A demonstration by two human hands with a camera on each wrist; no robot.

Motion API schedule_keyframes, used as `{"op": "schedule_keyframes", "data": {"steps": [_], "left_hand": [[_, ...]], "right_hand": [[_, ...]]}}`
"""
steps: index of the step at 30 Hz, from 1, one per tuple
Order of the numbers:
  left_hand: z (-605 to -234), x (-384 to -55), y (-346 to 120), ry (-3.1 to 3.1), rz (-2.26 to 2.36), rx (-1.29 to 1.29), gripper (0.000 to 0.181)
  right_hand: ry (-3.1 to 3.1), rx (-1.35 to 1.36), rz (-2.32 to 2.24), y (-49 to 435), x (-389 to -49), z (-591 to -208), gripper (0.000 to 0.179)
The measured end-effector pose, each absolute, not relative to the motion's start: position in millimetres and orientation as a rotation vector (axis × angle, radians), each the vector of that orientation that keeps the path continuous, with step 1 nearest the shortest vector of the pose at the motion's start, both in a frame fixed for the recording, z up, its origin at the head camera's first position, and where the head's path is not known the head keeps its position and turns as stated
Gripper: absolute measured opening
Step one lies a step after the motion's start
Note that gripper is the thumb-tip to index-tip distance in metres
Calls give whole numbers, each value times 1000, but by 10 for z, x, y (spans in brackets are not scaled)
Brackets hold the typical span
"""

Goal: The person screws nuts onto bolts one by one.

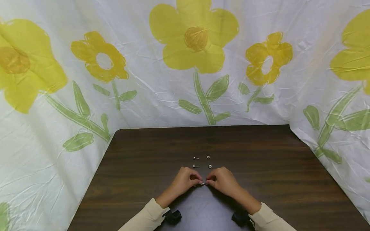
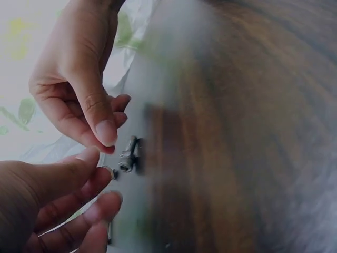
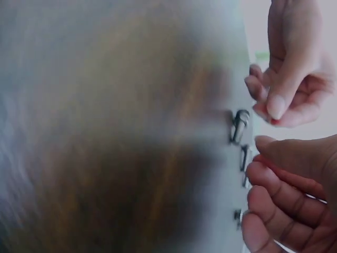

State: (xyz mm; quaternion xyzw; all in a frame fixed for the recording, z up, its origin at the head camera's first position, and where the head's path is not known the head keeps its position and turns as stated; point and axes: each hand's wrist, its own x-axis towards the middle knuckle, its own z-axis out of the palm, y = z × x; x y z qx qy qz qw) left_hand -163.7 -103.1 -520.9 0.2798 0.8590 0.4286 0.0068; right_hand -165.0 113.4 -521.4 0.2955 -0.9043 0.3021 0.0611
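Note:
A small silver bolt (image 1: 204, 183) lies on the dark table, with a thick end and a narrower shaft; in the left wrist view the bolt (image 2: 127, 155) shows beside its dark reflection. My left hand (image 1: 185, 179) has its fingertips just to the bolt's left. From the other side my right hand (image 1: 224, 181) comes up close, thumb and index finger bent toward each other. Both wrist views show a narrow gap between the fingertips and the bolt (image 3: 240, 125). Nothing is visible between the fingers of either hand.
Beyond the hands two bolts (image 1: 196, 166) lie one behind the other, with two nuts (image 1: 210, 166) to their right. A white cloth with yellow flowers (image 1: 162, 106) hangs around the back and sides of the table (image 1: 138, 150).

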Motion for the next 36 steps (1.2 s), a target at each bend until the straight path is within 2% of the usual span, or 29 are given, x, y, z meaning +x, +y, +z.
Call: {"op": "schedule_keyframes", "data": {"steps": [20,36], "left_hand": [[-5081,-1805,-1202,3052,1152,656,12],[-5124,-1951,-1206,3062,1112,570,14]], "right_hand": [[-2703,668,899,1283,-2004,-5211,31],[-2816,595,847,1234,-2115,-5274,20]]}}
